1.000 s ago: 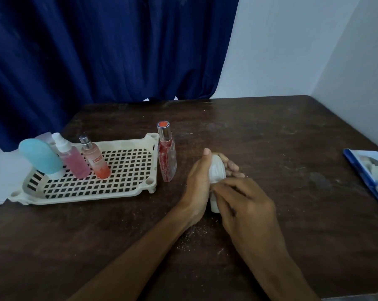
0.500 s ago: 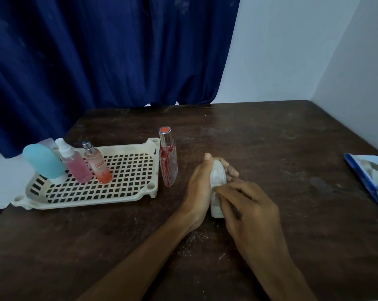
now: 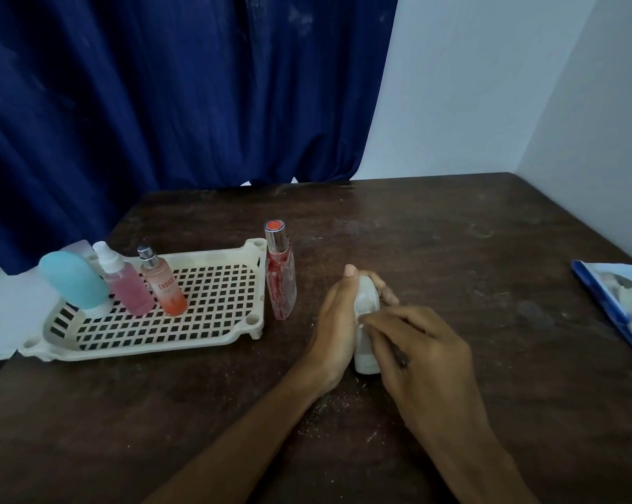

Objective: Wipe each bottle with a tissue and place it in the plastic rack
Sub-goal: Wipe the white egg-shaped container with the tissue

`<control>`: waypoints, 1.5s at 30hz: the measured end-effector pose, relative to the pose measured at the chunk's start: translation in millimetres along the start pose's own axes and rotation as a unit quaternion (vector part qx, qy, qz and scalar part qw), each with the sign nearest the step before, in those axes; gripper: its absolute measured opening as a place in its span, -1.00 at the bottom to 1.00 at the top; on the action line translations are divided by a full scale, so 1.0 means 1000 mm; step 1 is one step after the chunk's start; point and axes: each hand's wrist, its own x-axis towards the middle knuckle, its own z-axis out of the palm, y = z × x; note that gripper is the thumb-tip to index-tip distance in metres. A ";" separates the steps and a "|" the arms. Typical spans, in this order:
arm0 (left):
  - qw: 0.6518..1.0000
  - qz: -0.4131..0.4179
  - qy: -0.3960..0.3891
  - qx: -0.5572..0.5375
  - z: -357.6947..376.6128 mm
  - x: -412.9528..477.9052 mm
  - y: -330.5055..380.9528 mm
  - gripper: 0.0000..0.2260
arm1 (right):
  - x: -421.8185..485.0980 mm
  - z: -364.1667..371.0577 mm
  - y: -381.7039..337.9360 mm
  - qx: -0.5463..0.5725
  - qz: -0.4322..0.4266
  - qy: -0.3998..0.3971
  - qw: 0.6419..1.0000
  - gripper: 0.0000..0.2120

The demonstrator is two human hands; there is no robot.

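Observation:
A small white bottle stands on the dark wooden table. My left hand grips it from the left, thumb up along its side. My right hand presses against its front with curled fingers; a tissue under those fingers is mostly hidden. The cream plastic rack lies to the left and holds a blue-capped bottle, a pink spray bottle and an orange spray bottle. A red-flecked clear bottle stands on the table by the rack's right edge.
A blue-edged tissue pack lies at the table's right edge. White paper sits left of the rack. A blue curtain hangs behind, with white walls at the back right. Crumbs speckle the table near my wrists.
My right hand has shifted slightly on the white bottle's front. The camera view has tilted a little. The left hand keeps the same hold.

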 end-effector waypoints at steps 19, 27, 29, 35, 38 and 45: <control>0.998 0.017 0.008 0.063 0.001 -0.001 0.002 -0.53 | 0.013 0.001 -0.001 -0.014 0.023 0.035 0.999 -0.86; 0.997 0.022 0.021 0.067 -0.004 0.000 -0.001 -0.49 | 0.009 0.008 -0.007 0.000 0.007 0.019 1.000 -0.83; 0.998 0.022 0.018 0.062 -0.003 0.000 -0.002 -0.51 | 0.004 0.005 -0.004 -0.001 -0.004 0.009 1.000 -0.83; 0.998 0.010 -0.004 0.068 0.002 -0.003 0.002 -0.45 | 0.016 -0.002 0.000 -0.011 0.033 0.028 0.999 -0.88; 0.996 0.019 -0.002 0.089 0.001 -0.004 0.002 -0.41 | 0.024 0.003 -0.008 -0.017 0.026 0.049 0.998 -0.87; 0.997 0.037 0.007 0.067 -0.002 -0.001 -0.001 -0.40 | 0.000 0.003 -0.006 0.001 -0.006 0.010 1.000 -0.89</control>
